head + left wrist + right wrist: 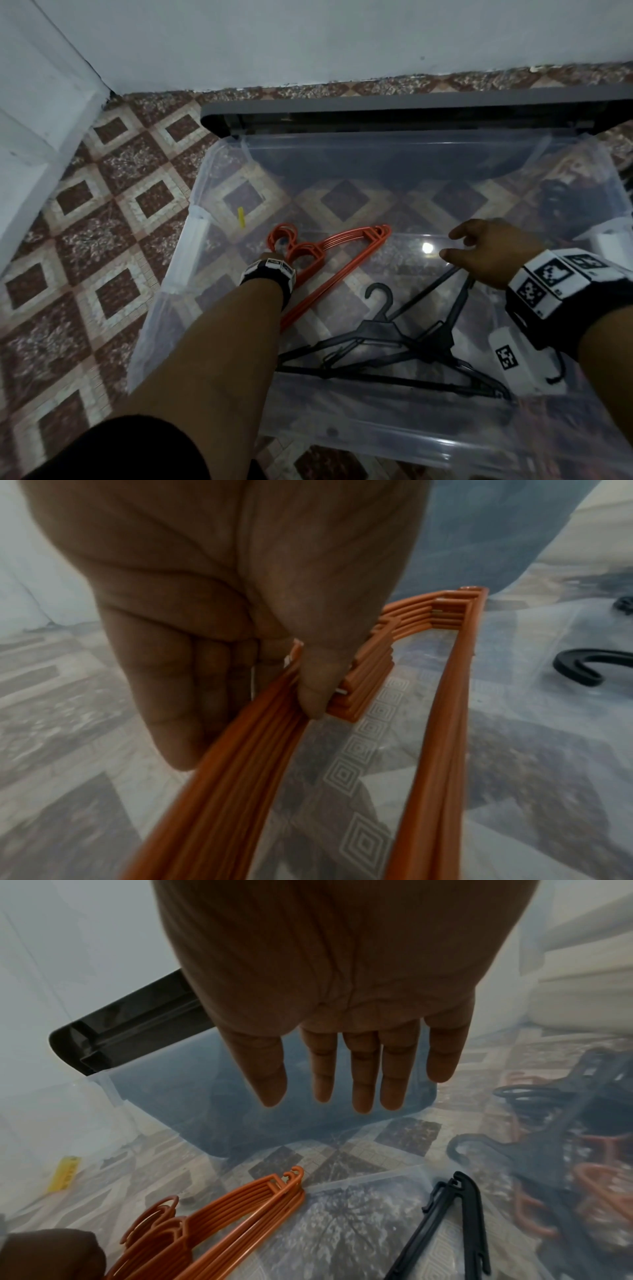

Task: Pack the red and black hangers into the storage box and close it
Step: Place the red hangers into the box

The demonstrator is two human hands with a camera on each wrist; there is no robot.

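A clear storage box point(164, 274) stands open on the tiled floor, its dark grey lid point(411, 109) upright at the far side. Inside it at the left, my left hand point(270, 260) grips a stack of red hangers point(339, 240) near their hooks; the left wrist view shows fingers and thumb curled round the red hangers point(359, 674). Several black hangers point(394, 346) lie on the box floor at the near right. My right hand point(486, 253) hovers above them with fingers straight and spread, holding nothing; the right wrist view shows the fingers point(363, 1069) over the box floor.
A small yellow label point(242, 216) sticks to the box bottom at the far left. More black and red hangers point(565, 1150) show blurred through the right box wall. A white wall and a white door frame point(41, 137) bound the floor behind and to the left.
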